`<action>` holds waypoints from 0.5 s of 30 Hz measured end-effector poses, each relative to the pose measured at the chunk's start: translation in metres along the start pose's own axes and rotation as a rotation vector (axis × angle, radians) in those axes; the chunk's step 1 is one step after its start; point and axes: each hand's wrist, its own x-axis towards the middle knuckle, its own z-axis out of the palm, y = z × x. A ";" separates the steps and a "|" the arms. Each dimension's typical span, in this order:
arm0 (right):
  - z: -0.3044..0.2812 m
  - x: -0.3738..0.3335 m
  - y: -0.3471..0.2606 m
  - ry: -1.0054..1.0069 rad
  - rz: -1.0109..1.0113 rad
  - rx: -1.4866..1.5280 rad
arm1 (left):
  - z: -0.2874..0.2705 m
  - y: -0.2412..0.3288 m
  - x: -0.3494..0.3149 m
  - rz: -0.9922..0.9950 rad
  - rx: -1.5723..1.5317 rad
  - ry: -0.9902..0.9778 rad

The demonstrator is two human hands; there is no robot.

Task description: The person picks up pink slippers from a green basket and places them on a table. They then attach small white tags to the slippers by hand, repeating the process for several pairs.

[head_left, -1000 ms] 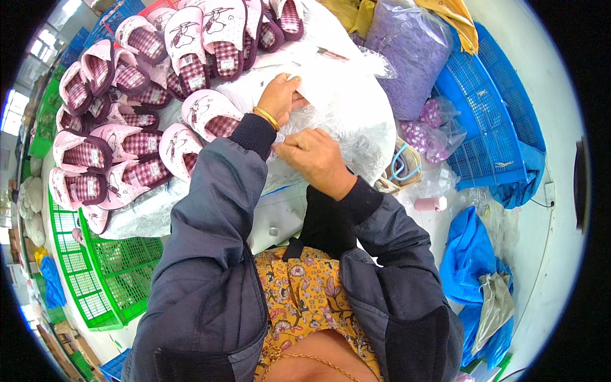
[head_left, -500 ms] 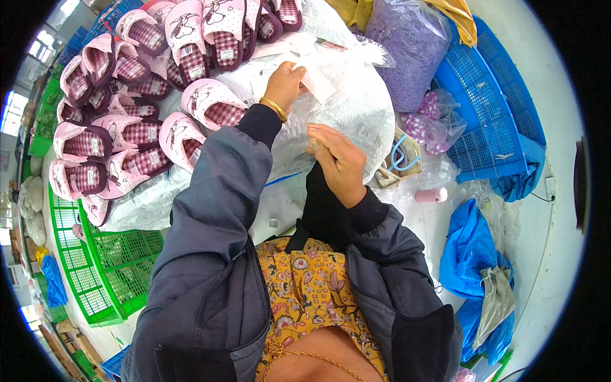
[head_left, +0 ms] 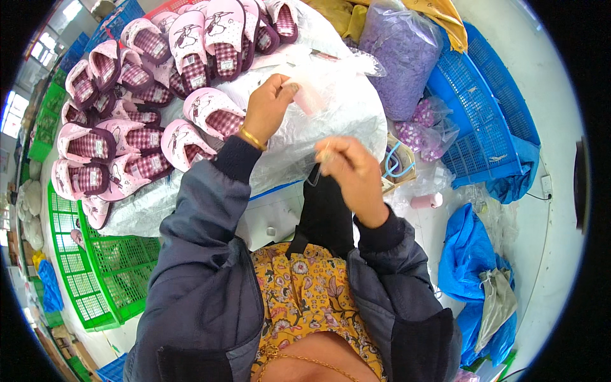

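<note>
My left hand (head_left: 267, 109) is closed, thumb against fingers, on a thin pale pink piece of material (head_left: 309, 100) over the table covered in clear plastic sheeting (head_left: 289, 150). Nearer to me, at the table's front edge, my right hand (head_left: 354, 173) is raised with its fingertips pinched together. Something tiny may sit in that pinch, but blur hides what it is. Just left of my left hand lies a pink slipper (head_left: 213, 109) with a checked lining. A second pink slipper (head_left: 184, 145) rests beside it, close to my left sleeve.
Many more pink slippers (head_left: 130, 137) crowd the table's left side. Green crates (head_left: 124, 270) stand below them. To the right are a clear bag of purple material (head_left: 401, 60), blue crates (head_left: 474, 108), a box with a light-blue loop (head_left: 400, 162), a pink spool (head_left: 426, 201) and blue sheeting (head_left: 468, 254).
My left hand has moved left and slightly nearer me, with the pink piece. My right hand has moved right and a little nearer, its fingers still pinched.
</note>
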 end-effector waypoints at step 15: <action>0.014 0.018 0.016 -0.027 0.181 0.175 | -0.012 0.063 -0.091 0.150 0.377 -0.178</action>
